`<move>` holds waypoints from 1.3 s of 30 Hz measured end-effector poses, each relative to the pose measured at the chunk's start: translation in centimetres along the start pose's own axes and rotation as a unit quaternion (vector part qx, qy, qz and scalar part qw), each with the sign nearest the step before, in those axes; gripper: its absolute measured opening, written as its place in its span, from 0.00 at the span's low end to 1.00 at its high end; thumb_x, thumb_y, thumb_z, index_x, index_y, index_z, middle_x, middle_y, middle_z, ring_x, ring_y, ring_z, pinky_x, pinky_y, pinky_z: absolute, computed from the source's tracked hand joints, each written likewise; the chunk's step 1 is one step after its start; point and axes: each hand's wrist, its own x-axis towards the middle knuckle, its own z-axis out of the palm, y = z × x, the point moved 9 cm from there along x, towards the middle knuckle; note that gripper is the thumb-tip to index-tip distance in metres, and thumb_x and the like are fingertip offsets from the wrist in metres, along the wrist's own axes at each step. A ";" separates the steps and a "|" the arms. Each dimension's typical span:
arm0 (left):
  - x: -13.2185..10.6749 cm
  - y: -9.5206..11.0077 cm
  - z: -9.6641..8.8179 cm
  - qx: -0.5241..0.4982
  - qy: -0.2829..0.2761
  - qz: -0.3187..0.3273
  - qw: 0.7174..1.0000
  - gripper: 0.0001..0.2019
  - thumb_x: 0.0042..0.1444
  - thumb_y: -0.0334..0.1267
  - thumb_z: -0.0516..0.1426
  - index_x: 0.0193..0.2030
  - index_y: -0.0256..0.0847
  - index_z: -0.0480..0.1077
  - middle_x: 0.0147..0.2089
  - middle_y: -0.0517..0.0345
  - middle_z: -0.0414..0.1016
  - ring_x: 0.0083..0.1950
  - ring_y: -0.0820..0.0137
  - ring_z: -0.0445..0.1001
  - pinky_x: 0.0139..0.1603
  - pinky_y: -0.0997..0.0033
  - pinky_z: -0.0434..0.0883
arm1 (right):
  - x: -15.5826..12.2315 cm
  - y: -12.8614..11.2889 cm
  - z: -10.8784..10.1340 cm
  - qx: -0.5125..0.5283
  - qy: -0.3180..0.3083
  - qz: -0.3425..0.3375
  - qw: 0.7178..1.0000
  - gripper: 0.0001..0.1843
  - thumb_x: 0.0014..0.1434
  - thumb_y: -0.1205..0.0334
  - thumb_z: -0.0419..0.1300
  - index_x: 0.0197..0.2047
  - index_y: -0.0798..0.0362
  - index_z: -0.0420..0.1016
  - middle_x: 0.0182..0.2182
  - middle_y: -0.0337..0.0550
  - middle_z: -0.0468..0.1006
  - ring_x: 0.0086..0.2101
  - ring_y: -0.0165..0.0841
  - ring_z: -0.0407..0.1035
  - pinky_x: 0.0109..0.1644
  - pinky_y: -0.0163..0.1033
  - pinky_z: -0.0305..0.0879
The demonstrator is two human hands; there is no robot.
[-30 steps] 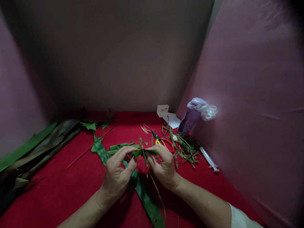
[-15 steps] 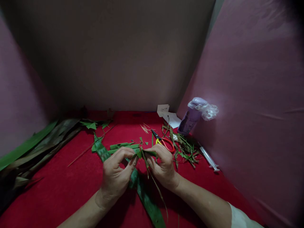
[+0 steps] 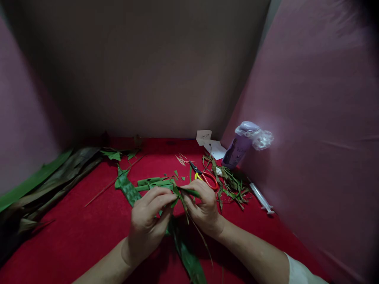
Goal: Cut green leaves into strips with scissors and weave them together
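Both hands meet near the middle over the red cloth. My left hand pinches the left end of a small piece of green leaf. My right hand grips the same leaf from the other side, its green edge showing along the index finger. A thin dry strip hangs down from between the fingers. Beneath the hands runs a long dark-green leaf, reaching up to the left. Just beyond the right hand lie scissors with red and yellow handles. Cut green leaf pieces lie behind the left hand.
Long green and brown leaves pile up at the left, beside a thin stick. To the right are plant scraps, a syringe and a plastic-wrapped purple bottle. Toothpicks and white papers sit farther back.
My left hand has shifted slightly right and its fingers have closed in over the leaf. The held leaf has turned a little. My right hand is almost still.
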 end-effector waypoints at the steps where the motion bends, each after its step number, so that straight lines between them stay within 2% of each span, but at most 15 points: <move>1: 0.0 0.2 0.0 0.001 -0.001 0.005 1.000 0.16 0.48 0.19 0.55 0.39 0.42 0.70 0.35 0.56 0.72 0.36 0.71 0.72 0.36 0.72 0.70 | 0.0 0.1 0.0 0.000 -0.001 0.001 1.000 0.05 0.55 0.68 0.56 0.35 0.54 0.72 0.25 0.43 0.72 0.28 0.34 0.65 0.33 0.40 0.60; 5: 0.1 0.2 0.0 -0.032 -0.008 -0.002 0.999 0.16 0.46 0.19 0.54 0.39 0.42 0.71 0.37 0.55 0.72 0.38 0.70 0.72 0.38 0.71 0.70 | 0.0 0.3 -0.3 -0.005 -0.001 -0.012 1.000 0.07 0.55 0.68 0.55 0.38 0.52 0.72 0.27 0.43 0.73 0.29 0.34 0.65 0.35 0.41 0.61; 8: 0.1 -1.8 -0.5 -0.092 0.028 -0.102 0.990 0.11 0.48 0.22 0.52 0.32 0.42 0.71 0.35 0.57 0.73 0.38 0.69 0.72 0.39 0.70 0.69 | 0.0 -0.1 -0.7 -0.035 -0.015 -0.044 0.998 0.10 0.55 0.68 0.55 0.41 0.51 0.71 0.29 0.43 0.75 0.32 0.36 0.66 0.38 0.43 0.60; 10: -0.4 -4.2 -0.6 -0.130 0.055 -0.223 0.964 0.07 0.51 0.28 0.52 0.31 0.42 0.71 0.32 0.58 0.74 0.35 0.70 0.72 0.35 0.71 0.69 | 0.1 -0.7 -0.9 -0.069 -0.022 -0.077 0.994 0.12 0.55 0.69 0.56 0.42 0.50 0.71 0.31 0.43 0.76 0.33 0.36 0.67 0.39 0.44 0.59; 13: -1.4 -6.6 1.0 -0.188 0.013 -0.379 0.906 0.07 0.51 0.39 0.56 0.31 0.40 0.73 0.29 0.58 0.75 0.29 0.71 0.70 0.28 0.74 0.67 | -0.1 -2.0 -1.0 -0.123 -0.029 -0.135 0.983 0.13 0.53 0.68 0.57 0.43 0.49 0.72 0.31 0.42 0.78 0.34 0.37 0.68 0.39 0.44 0.59; 16: -2.0 -7.0 2.8 -0.246 -0.044 -0.440 0.862 0.09 0.47 0.41 0.60 0.31 0.37 0.74 0.28 0.58 0.75 0.30 0.72 0.70 0.30 0.75 0.66 | -0.3 -3.1 -1.1 -0.157 -0.007 -0.177 0.971 0.12 0.53 0.68 0.57 0.42 0.50 0.73 0.29 0.41 0.78 0.33 0.35 0.68 0.38 0.43 0.59; 19: -2.1 -6.8 3.2 -0.261 -0.050 -0.451 0.852 0.08 0.44 0.38 0.61 0.31 0.37 0.75 0.29 0.58 0.76 0.30 0.72 0.70 0.32 0.75 0.66 | -0.5 -3.7 -1.1 -0.170 0.009 -0.204 0.964 0.11 0.53 0.68 0.57 0.41 0.53 0.74 0.28 0.42 0.78 0.33 0.35 0.68 0.38 0.43 0.60; 24: -2.2 -7.2 2.7 -0.211 -0.039 -0.435 0.874 0.07 0.47 0.38 0.59 0.29 0.38 0.76 0.23 0.62 0.72 0.24 0.75 0.65 0.27 0.76 0.64 | -0.8 -4.3 -0.8 -0.181 0.005 -0.228 0.957 0.13 0.52 0.69 0.57 0.42 0.55 0.74 0.31 0.44 0.78 0.33 0.36 0.68 0.37 0.43 0.61; 29: -2.3 -7.0 3.0 -0.187 -0.066 -0.401 0.894 0.09 0.50 0.39 0.57 0.35 0.40 0.76 0.28 0.61 0.74 0.29 0.72 0.67 0.30 0.76 0.65 | -1.2 -4.9 -0.6 -0.187 0.011 -0.252 0.949 0.12 0.51 0.68 0.60 0.40 0.54 0.74 0.32 0.43 0.79 0.35 0.36 0.68 0.37 0.42 0.61; 32: -2.2 -6.7 3.2 -0.198 -0.076 -0.389 0.896 0.10 0.51 0.39 0.56 0.39 0.41 0.76 0.30 0.60 0.75 0.33 0.70 0.69 0.35 0.75 0.66 | -1.3 -4.8 -0.4 -0.194 0.008 -0.255 0.947 0.12 0.51 0.69 0.60 0.41 0.53 0.74 0.33 0.43 0.78 0.35 0.36 0.67 0.37 0.42 0.61; 36: -1.8 -6.0 3.9 -0.297 -0.091 -0.381 0.871 0.12 0.56 0.37 0.52 0.41 0.41 0.75 0.36 0.58 0.76 0.38 0.68 0.69 0.44 0.72 0.65 | -1.1 -4.9 -0.3 -0.203 0.001 -0.251 0.946 0.13 0.52 0.69 0.59 0.43 0.52 0.73 0.32 0.44 0.77 0.35 0.37 0.68 0.38 0.43 0.61; 39: -1.8 -5.7 4.5 -0.361 -0.100 -0.391 0.841 0.11 0.57 0.37 0.52 0.39 0.40 0.75 0.35 0.57 0.75 0.37 0.70 0.68 0.42 0.73 0.65 | -0.8 -4.8 0.0 -0.201 -0.015 -0.232 0.952 0.14 0.52 0.67 0.57 0.44 0.52 0.73 0.30 0.44 0.76 0.36 0.38 0.67 0.39 0.44 0.61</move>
